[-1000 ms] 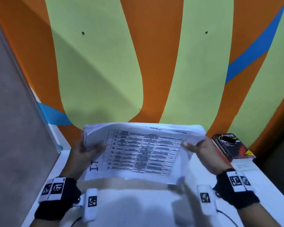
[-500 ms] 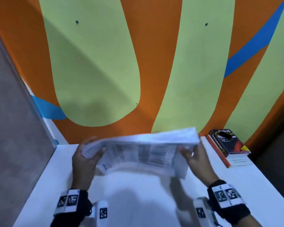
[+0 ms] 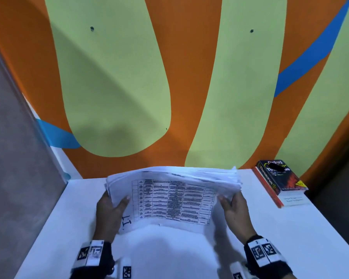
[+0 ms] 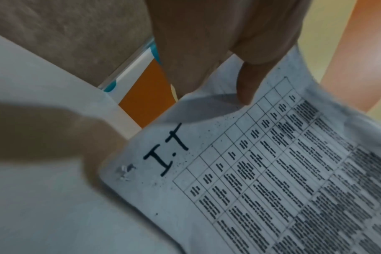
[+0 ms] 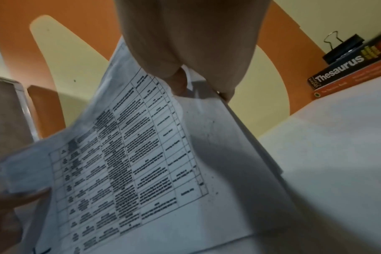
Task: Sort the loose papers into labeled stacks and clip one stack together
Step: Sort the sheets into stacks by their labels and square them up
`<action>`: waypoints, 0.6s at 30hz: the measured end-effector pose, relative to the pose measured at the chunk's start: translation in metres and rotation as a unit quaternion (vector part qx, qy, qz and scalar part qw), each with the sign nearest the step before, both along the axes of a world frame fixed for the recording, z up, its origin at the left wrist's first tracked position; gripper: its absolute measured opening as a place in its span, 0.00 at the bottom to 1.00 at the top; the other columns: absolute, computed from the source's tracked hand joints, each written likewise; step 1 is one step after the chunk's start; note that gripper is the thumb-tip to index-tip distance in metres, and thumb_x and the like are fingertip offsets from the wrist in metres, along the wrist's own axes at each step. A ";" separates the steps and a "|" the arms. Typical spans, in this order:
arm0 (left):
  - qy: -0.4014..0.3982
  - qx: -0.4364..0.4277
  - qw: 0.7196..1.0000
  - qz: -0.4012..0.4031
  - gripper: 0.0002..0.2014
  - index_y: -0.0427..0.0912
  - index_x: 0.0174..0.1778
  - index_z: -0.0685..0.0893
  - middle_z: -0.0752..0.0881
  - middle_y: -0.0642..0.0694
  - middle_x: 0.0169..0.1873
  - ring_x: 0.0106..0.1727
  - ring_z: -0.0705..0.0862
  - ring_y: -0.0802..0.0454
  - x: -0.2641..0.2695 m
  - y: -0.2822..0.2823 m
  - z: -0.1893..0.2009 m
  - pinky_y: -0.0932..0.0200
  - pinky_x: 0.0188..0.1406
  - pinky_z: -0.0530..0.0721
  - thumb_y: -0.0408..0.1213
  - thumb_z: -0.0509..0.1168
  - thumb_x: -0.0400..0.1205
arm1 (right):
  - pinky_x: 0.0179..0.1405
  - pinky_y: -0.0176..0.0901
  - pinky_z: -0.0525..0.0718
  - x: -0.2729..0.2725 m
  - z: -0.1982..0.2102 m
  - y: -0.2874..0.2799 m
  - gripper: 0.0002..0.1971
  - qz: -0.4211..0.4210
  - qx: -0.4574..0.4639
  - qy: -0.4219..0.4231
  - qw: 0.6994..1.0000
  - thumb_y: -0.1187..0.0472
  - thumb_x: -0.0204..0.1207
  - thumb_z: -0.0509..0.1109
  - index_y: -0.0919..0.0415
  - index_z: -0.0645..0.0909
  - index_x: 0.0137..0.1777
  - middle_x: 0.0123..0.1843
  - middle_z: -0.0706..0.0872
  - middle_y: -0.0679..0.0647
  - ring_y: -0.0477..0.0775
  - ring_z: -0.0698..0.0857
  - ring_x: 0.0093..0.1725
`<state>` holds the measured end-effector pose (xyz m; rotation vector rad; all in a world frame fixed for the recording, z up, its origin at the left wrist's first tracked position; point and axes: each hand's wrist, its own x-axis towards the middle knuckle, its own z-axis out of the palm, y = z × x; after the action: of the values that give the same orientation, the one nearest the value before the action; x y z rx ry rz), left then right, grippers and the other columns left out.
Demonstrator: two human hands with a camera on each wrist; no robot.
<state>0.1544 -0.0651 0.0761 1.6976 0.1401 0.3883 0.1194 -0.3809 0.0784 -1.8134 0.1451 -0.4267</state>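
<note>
A thick stack of papers (image 3: 173,196) is held over the white table (image 3: 69,228), tilted with its near edge down by the tabletop. The top sheet (image 4: 261,171) carries a printed table and a handwritten "I.T" at its left margin. My left hand (image 3: 111,208) grips the stack's left edge, thumb on top. On the opposite edge my right hand (image 3: 233,206) grips the papers (image 5: 141,154), thumb on the sheet and fingers behind. A black binder clip (image 5: 343,47) sits on top of the thesaurus at the table's right.
A dark Oxford Thesaurus (image 3: 280,178) lies on an orange-edged book at the table's far right corner. A grey partition (image 3: 18,158) borders the left side. The orange and green wall (image 3: 189,97) rises right behind the table.
The stack was upright a second ago, then tipped flat and away half a second ago; now it tilts back toward me with the printed face showing and sits lower.
</note>
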 end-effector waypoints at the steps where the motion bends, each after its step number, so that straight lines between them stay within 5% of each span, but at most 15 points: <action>1: -0.009 -0.001 1.000 0.006 0.13 0.47 0.50 0.83 0.88 0.40 0.51 0.54 0.86 0.39 -0.001 0.001 0.001 0.32 0.58 0.83 0.35 0.76 0.72 | 0.53 0.30 0.83 0.000 0.001 -0.002 0.20 -0.003 0.002 -0.003 1.000 0.73 0.78 0.66 0.59 0.71 0.67 0.53 0.84 0.45 0.42 0.85 0.53; 4: -0.017 -0.038 0.999 -0.010 0.22 0.46 0.58 0.81 0.88 0.40 0.55 0.56 0.86 0.38 -0.002 0.005 0.008 0.36 0.58 0.83 0.38 0.76 0.69 | 0.47 0.34 0.82 -0.001 0.003 -0.004 0.18 0.003 -0.008 -0.006 1.000 0.71 0.77 0.68 0.64 0.73 0.66 0.51 0.84 0.45 0.27 0.82 0.46; 9: 0.003 -0.027 1.000 -0.012 0.18 0.56 0.55 0.84 0.89 0.44 0.55 0.57 0.87 0.42 -0.002 0.005 -0.001 0.34 0.61 0.82 0.46 0.73 0.69 | 0.64 0.28 0.79 -0.001 -0.001 0.003 0.23 0.011 0.011 0.010 1.000 0.77 0.77 0.64 0.63 0.71 0.71 0.65 0.82 0.56 0.30 0.82 0.57; 13: -0.020 -0.043 0.999 -0.012 0.22 0.48 0.61 0.81 0.88 0.44 0.57 0.59 0.86 0.44 0.004 0.009 0.003 0.44 0.61 0.81 0.39 0.74 0.71 | 0.64 0.26 0.78 0.003 0.005 0.002 0.23 0.016 0.027 -0.007 0.999 0.75 0.78 0.64 0.66 0.68 0.73 0.66 0.82 0.53 0.40 0.80 0.65; 15: 0.002 -0.020 1.000 -0.022 0.20 0.44 0.65 0.79 0.86 0.41 0.59 0.61 0.84 0.41 0.006 0.006 -0.003 0.41 0.63 0.80 0.35 0.71 0.77 | 0.70 0.39 0.76 0.006 -0.005 0.001 0.26 0.028 0.002 0.036 0.999 0.74 0.79 0.62 0.62 0.64 0.76 0.69 0.80 0.55 0.47 0.77 0.70; 18: 0.033 0.039 0.999 -0.017 0.14 0.44 0.62 0.79 0.87 0.38 0.56 0.59 0.85 0.37 0.009 0.000 -0.002 0.39 0.60 0.82 0.34 0.67 0.80 | 0.60 0.55 0.78 0.011 -0.014 -0.002 0.21 0.021 -0.039 0.141 0.989 0.71 0.80 0.61 0.66 0.63 0.72 0.61 0.79 0.74 0.71 0.78 0.63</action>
<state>0.1634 -0.0649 0.0742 1.7876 0.1454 0.3153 0.1308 -0.3829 0.0649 -1.9437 0.2885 -0.1443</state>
